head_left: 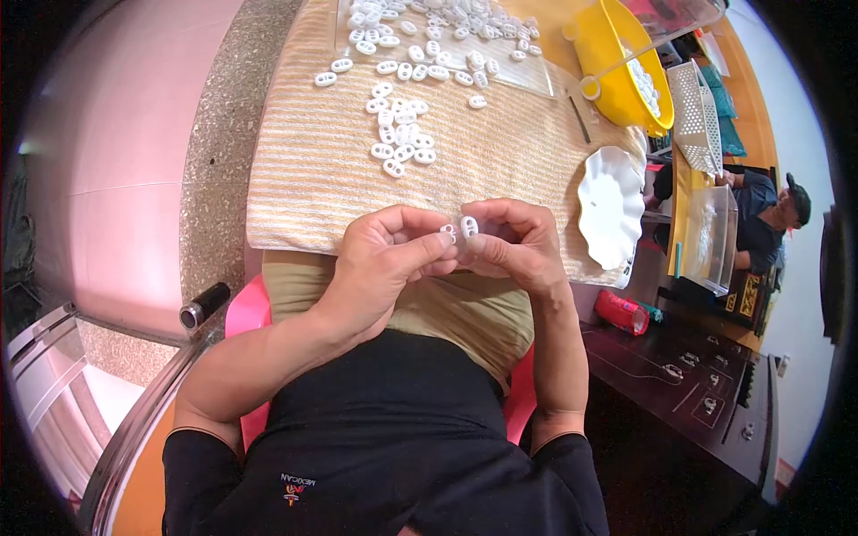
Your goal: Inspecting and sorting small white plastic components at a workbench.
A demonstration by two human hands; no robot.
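Just past the near edge of the cloth-covered table [308, 192], both hands meet over my lap. Thumb and fingers of my left hand [386, 253] pinch a small white plastic piece [449, 232] with ring-like openings. Close beside it, my right hand [523, 246] pinches a white oval plastic piece with two holes [469, 227]. Whether the two pieces touch, I cannot tell. Beyond my hands lies a loose group of similar two-hole pieces [399, 134]. Many more form a pile [447, 16] on a clear sheet [514, 80] at the far side.
A white wavy-rimmed dish [611, 210] is at the table's right edge. Behind it stand a yellow basin [608, 76] holding white pieces and a white perforated basket [695, 116]. A thin dark stick [579, 119] lies nearby. Another person [764, 214] sits at the right by a clear box [712, 237].
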